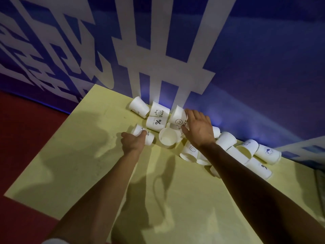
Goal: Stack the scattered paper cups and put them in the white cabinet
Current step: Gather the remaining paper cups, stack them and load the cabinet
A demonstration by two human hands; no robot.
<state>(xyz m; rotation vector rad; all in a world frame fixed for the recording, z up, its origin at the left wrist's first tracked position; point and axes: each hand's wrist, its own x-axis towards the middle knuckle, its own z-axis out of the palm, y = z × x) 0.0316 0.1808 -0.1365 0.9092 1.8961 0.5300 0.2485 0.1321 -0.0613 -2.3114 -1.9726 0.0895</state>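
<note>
- White paper cups (226, 140) are scattered over the far part of a yellow table (88, 164), mostly tipped on their sides and bunched up right along the wall (263, 67).
- left hand (133, 142) has its fingers curled round the near Bear cup (146, 138). That cup lies on its side on the table at the front left of the pile, mouth toward the lower right.
- right hand (198, 127) is spread out with fairly straight fingers and isn't gripping anything. Its fingertips rest against the HELLO cup (177, 117), which is tilted with its base up toward the wall.
- between the two hands there's an open cup (168, 138) with its mouth facing the camera.
- behind that, a % cup (155, 122) lies on its side with the back Bear cup (159, 111) just above it. An end cup (139, 107) is at the far left, touching the back Bear cup.
- a smiley cup (190, 151) pokes out from under the right forearm, mouth toward the lower left.
- further right is another bunch lying every which way, including a second % cup (260, 169) near the front and a blue-print cup (268, 153) at the far right end.
- the wall is blue with big white strokes, and a red floor (26, 138) shows left of the table.
</note>
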